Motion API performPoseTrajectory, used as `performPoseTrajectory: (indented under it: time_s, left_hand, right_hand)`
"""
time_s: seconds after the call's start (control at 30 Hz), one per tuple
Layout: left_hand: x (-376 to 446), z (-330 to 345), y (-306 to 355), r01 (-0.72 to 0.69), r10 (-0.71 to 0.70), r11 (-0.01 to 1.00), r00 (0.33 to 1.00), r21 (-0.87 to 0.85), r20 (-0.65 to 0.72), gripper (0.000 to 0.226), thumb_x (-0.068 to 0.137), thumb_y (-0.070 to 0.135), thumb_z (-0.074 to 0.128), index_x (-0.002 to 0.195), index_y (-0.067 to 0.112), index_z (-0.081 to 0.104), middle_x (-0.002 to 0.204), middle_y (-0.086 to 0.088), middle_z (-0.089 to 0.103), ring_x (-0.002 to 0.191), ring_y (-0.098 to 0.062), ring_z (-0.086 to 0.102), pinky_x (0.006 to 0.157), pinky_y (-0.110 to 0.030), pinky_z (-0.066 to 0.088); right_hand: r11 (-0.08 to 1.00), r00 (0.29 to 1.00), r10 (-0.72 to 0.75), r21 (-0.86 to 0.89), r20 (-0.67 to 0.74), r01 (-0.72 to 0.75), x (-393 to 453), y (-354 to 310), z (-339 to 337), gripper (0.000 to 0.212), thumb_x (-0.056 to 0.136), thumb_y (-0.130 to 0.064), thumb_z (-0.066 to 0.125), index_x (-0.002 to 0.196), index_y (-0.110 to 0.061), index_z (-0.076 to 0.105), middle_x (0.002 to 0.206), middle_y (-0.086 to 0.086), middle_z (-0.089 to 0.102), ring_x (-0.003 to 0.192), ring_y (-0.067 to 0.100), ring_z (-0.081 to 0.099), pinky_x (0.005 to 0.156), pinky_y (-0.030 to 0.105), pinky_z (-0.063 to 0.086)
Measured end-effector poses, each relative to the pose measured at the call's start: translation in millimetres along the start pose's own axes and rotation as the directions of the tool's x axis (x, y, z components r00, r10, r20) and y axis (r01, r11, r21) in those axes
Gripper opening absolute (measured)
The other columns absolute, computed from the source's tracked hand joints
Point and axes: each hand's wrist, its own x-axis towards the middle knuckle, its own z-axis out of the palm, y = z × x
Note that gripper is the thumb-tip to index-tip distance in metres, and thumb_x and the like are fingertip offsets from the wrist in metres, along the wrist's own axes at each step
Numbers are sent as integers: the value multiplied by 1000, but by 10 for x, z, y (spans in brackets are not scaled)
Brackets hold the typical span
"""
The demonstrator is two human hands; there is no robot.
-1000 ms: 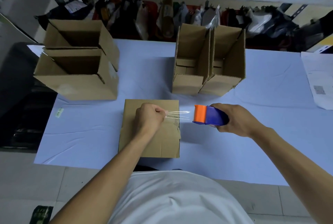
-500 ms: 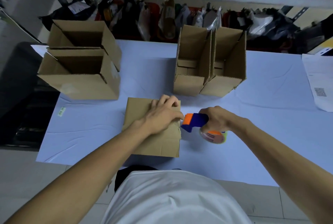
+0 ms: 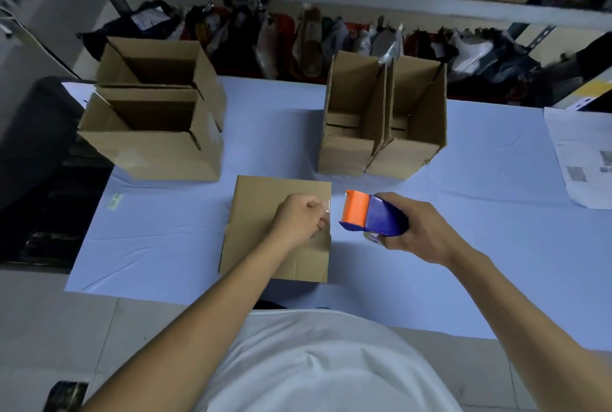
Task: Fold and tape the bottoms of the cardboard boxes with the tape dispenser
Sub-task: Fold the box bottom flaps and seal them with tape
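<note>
A brown cardboard box (image 3: 261, 213) stands bottom-up on the table in front of me, its flaps folded shut. My left hand (image 3: 299, 218) rests on its right part with curled fingers that pinch the end of clear tape (image 3: 327, 208). My right hand (image 3: 419, 228) grips the blue and orange tape dispenser (image 3: 372, 214) just right of the box's right edge, orange end toward the box. A short gap separates dispenser and left hand.
Two open boxes (image 3: 155, 133) stand stacked at the left, two more open boxes (image 3: 381, 127) at the back centre. Printed papers (image 3: 583, 160) lie at the right edge of the blue-covered table (image 3: 496, 213). Cluttered shelves run behind.
My right hand has lifted the dispenser from low beside the box and turned it orange end toward the box. My left hand went from flat pressing to pinching the tape end.
</note>
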Motion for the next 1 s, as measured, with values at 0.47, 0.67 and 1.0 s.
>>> performPoseTrajectory:
  time_s: [0.47, 0.67, 1.0]
  left_hand:
    - [-91, -75, -30, 96, -86, 989, 992, -113, 93, 14, 92, 11, 65, 82, 17, 72, 74, -1, 68, 73, -13, 62, 72, -27, 56]
    - [-69, -106, 52, 74, -75, 997, 996, -28, -57, 5, 83, 5, 73, 87, 7, 74, 75, -7, 70, 62, -15, 62, 63, -25, 54]
    - [-52, -435, 54, 103, -101, 994, 990, 18, -94, 6, 79, 10, 79, 79, 6, 75, 65, -5, 70, 60, -13, 60, 68, -25, 54]
  right_hand:
    - [998, 998, -62, -2, 31, 62, -58, -34, 131, 69, 69, -36, 87, 115, -60, 43, 108, -41, 53, 108, -6, 53, 71, 5, 48]
    - [988, 995, -88, -123, 40, 92, 13, -35, 153, 66, 71, -42, 83, 127, -43, 47, 112, -20, 63, 97, 13, 61, 76, 24, 55]
    - [958, 996, -42, -279, 72, 61, -95, 197, -149, 69, 66, -41, 79, 122, -50, 41, 95, -35, 56, 87, 1, 60, 67, 20, 50]
